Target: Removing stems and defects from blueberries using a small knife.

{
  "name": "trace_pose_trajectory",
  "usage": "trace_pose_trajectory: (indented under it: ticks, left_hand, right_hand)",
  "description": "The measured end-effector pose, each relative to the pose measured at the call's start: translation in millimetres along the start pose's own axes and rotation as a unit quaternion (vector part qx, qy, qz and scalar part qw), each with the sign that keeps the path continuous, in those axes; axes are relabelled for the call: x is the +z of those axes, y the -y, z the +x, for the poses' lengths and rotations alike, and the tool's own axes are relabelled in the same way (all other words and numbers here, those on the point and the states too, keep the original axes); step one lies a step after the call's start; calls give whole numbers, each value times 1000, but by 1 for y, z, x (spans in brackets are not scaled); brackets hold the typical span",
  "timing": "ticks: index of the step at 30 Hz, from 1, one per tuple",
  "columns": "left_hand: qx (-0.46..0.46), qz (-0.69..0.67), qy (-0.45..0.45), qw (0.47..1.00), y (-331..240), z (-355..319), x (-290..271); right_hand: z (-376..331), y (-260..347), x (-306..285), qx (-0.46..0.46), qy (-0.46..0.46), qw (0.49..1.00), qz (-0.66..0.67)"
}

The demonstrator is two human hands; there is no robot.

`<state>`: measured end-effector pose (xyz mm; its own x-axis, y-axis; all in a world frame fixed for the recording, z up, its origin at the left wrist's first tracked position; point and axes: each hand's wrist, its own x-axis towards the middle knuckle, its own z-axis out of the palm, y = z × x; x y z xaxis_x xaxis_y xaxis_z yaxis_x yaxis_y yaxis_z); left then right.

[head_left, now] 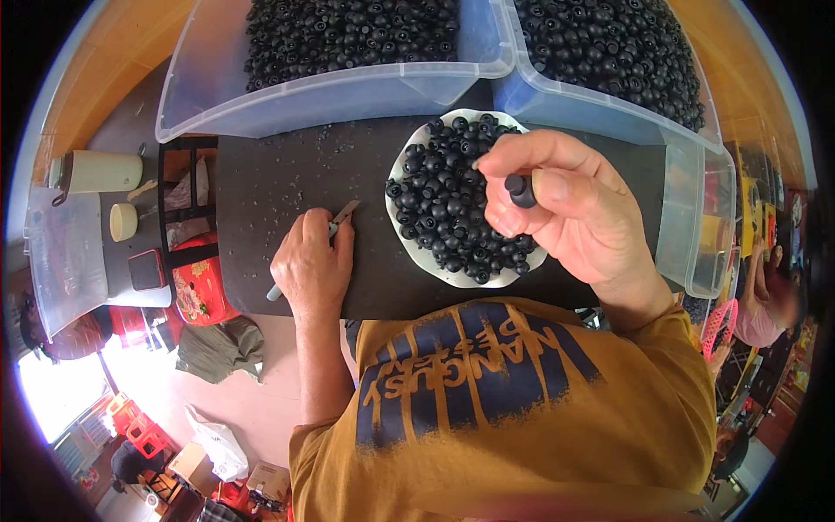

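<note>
My left hand (311,261) rests on the dark tabletop (270,178), its fingers wrapped round a grey utility knife (344,212) whose blade points away and to the right. Raised over the right side of a white plate (421,259), my right hand (578,213) pinches a small black rounded plastic part (521,191) with a stubby end between thumb and fingers. Many similar black parts (452,204) are heaped on the plate, some with a hole showing. The raised hand covers part of the heap.
Two translucent bins (304,106) full of black parts stand along the far edge. Small black scraps (326,135) dot the table. A clear container (691,235) sits at right. On the left are a bottle (104,171), a cup (123,223) and a phone (146,270). Another person (765,304) is far right.
</note>
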<state>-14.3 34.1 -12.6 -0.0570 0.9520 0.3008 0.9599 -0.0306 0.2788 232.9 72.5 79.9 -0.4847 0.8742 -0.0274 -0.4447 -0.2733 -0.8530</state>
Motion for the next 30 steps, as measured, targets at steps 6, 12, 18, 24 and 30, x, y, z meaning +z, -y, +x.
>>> trace_pose_trajectory:
  ticks: [6, 12, 18, 24, 30]
  left_hand:
    - [-40, -23, 45, 998, -2, 1, -12]
    - [-144, -203, 15, 968, -20, 13, -53]
    - [35, -393, 48, 917, -67, 22, -84]
    - [129, -445, 5, 886, -97, 31, -82]
    - [135, -363, 1, 922, -103, 28, -73]
  right_hand:
    - [2, 2, 9, 38, 66, 990, 120]
    - [2, 2, 19, 48, 60, 982, 173]
    - [-3, 1, 24, 23, 68, 983, 168]
    - [-5, 1, 26, 43, 24, 982, 180]
    - [-7, 0, 22, 53, 10, 984, 168]
